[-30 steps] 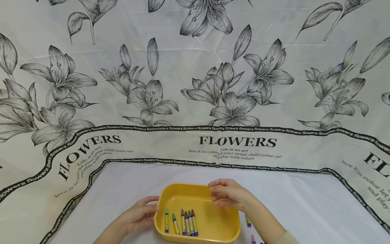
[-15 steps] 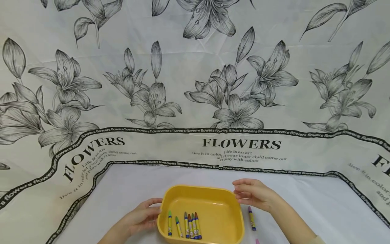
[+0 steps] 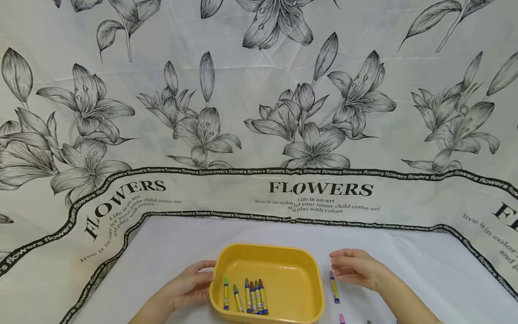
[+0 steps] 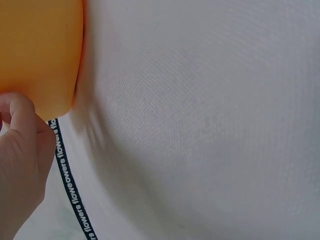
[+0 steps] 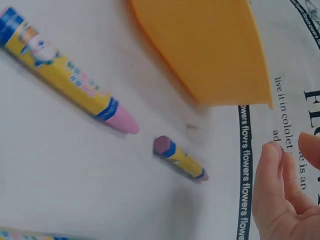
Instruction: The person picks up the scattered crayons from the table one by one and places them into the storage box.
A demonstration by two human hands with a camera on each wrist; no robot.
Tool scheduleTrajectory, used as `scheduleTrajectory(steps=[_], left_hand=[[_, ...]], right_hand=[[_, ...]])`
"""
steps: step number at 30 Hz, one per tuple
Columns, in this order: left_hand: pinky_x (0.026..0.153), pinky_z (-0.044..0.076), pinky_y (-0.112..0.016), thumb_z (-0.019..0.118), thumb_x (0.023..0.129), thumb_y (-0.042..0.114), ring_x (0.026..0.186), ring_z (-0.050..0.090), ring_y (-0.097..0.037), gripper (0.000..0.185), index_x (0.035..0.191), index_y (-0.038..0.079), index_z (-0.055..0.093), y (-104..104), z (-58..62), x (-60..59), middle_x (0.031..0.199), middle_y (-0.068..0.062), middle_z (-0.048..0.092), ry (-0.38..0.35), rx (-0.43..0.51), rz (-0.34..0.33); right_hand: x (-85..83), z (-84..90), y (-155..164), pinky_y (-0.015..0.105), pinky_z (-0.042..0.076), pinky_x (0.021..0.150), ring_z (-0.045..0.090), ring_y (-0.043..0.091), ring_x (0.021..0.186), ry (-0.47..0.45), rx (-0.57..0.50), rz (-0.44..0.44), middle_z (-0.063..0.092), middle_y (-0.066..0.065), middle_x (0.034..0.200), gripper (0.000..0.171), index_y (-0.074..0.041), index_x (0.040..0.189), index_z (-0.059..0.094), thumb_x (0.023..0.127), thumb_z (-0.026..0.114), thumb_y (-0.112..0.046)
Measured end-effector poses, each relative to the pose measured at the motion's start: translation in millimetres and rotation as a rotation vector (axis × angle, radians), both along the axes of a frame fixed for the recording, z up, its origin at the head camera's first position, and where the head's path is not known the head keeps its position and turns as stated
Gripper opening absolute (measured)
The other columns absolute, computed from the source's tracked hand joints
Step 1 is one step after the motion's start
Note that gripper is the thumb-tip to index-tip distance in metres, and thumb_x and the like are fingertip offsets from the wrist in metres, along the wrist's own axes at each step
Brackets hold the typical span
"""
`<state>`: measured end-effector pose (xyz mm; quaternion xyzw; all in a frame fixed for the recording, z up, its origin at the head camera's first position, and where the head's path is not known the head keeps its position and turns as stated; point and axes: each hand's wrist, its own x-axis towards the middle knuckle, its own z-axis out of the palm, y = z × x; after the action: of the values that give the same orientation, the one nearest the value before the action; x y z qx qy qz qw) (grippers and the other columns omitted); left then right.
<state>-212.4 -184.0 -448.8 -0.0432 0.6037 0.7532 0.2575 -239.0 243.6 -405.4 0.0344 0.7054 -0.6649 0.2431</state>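
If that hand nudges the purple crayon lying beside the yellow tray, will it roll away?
Probably: the purple crayon looks round and lies loose on the flat cloth. It seems stiff and light. The right hand hovers just beside it.

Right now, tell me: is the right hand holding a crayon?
No. The right hand hovers with relaxed fingers over the purple crayon, which lies on the tablecloth beside the yellow tray.
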Motion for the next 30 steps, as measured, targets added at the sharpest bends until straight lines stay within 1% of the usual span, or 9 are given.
scheduleTrajectory(steps=[4, 7, 11, 14, 19, 24, 27, 30], left_hand=[[0.071, 0.051, -0.025, 0.058, 0.088, 0.005, 0.086, 0.054, -0.016, 0.059, 0.138, -0.003, 0.028, 1, -1.8, 1.0, 0.111, -0.013, 0.055, 0.003, 0.003, 0.011], [0.071, 0.051, -0.024, 0.058, 0.088, 0.005, 0.086, 0.055, -0.015, 0.059, 0.138, -0.002, 0.028, 1, -2.3, 0.8, 0.111, -0.013, 0.055, 0.0, 0.018, 0.009], [0.07, 0.05, -0.023, 0.058, 0.089, 0.006, 0.086, 0.055, -0.014, 0.058, 0.138, -0.002, 0.028, 0, -1.6, 0.9, 0.11, -0.012, 0.056, 0.0, 0.038, -0.001], [0.07, 0.051, -0.023, 0.057, 0.089, 0.006, 0.085, 0.055, -0.014, 0.058, 0.138, -0.002, 0.028, -1, -0.8, 1.2, 0.11, -0.012, 0.056, 0.001, 0.035, -0.002], [0.071, 0.051, -0.024, 0.057, 0.089, 0.005, 0.086, 0.056, -0.015, 0.058, 0.138, -0.002, 0.028, -1, -1.0, 1.1, 0.11, -0.012, 0.056, -0.001, 0.042, 0.0], [0.072, 0.051, -0.025, 0.057, 0.089, 0.005, 0.087, 0.056, -0.015, 0.057, 0.138, -0.002, 0.028, -1, -1.4, 1.4, 0.11, -0.012, 0.056, -0.005, 0.048, 0.0], [0.072, 0.051, -0.025, 0.057, 0.089, 0.005, 0.087, 0.056, -0.014, 0.057, 0.138, -0.002, 0.028, -1, -0.7, 1.5, 0.109, -0.011, 0.056, 0.003, 0.041, -0.003], [0.072, 0.051, -0.025, 0.057, 0.089, 0.005, 0.087, 0.055, -0.015, 0.058, 0.139, -0.002, 0.028, 0, -0.1, 2.1, 0.109, -0.012, 0.056, 0.002, 0.039, 0.001]], right_hand=[[5.6, -12.2, 5, 0.025, 0.054, 0.066, 0.06, 0.012, 0.069, 0.0, 0.06, -0.001, 0.063, 0.004, 0.08, 0.025, 0.005, 0.107, 0.059, 0.086, 0.062, -0.008], [9.5, -22.7, 8, 0.024, 0.054, 0.063, 0.06, 0.011, 0.066, -0.006, 0.077, -0.008, 0.063, 0.003, 0.077, 0.023, 0.005, 0.104, 0.06, 0.085, 0.063, -0.007], [11.8, -35.0, 9, 0.022, 0.053, 0.061, 0.06, 0.009, 0.062, -0.036, 0.092, -0.029, 0.062, 0.002, 0.075, 0.019, 0.003, 0.1, 0.061, 0.084, 0.063, -0.007], [12.3, -40.6, 7, 0.021, 0.053, 0.059, 0.059, 0.009, 0.06, -0.05, 0.131, -0.058, 0.063, 0.001, 0.073, 0.016, 0.002, 0.096, 0.061, 0.083, 0.064, -0.006], [14.0, -44.4, 0, 0.021, 0.052, 0.055, 0.057, 0.008, 0.055, -0.038, 0.232, -0.128, 0.062, 0.0, 0.066, 0.014, 0.0, 0.09, 0.062, 0.08, 0.069, -0.005], [14.8, -45.6, -11, 0.019, 0.049, 0.049, 0.053, 0.008, 0.049, 0.0, 0.399, -0.214, 0.057, 0.001, 0.059, 0.015, 0.0, 0.083, 0.062, 0.075, 0.074, -0.007], [14.2, -46.4, -17, 0.02, 0.046, 0.046, 0.049, 0.008, 0.045, 0.055, 0.49, -0.235, 0.055, 0.002, 0.056, 0.018, -0.001, 0.079, 0.061, 0.072, 0.077, -0.007], [13.4, -47.0, -20, 0.02, 0.045, 0.044, 0.046, 0.008, 0.043, 0.101, 0.546, -0.225, 0.054, 0.002, 0.054, 0.021, -0.002, 0.076, 0.059, 0.069, 0.078, -0.007]])
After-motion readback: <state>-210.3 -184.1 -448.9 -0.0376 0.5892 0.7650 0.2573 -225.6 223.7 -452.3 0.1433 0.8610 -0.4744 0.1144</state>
